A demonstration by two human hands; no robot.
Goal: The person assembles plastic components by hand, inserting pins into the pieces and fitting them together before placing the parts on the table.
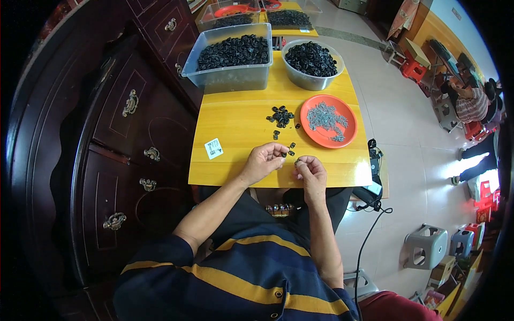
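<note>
Over the near part of the yellow table, my left hand pinches a small black plastic piece between thumb and fingertips. My right hand is close beside it, thumb and forefinger pressed together; whatever they hold is too small to name. Two more black pieces lie just beyond the fingertips. Farther off is a loose pile of similar black pieces. To its right, a red-orange plate carries many small silvery metal pieces.
A clear plastic bin and a round translucent bowl, both full of black pieces, stand at the table's far side. A white label lies at left. Dark cabinets border the left; a grey stool stands at right.
</note>
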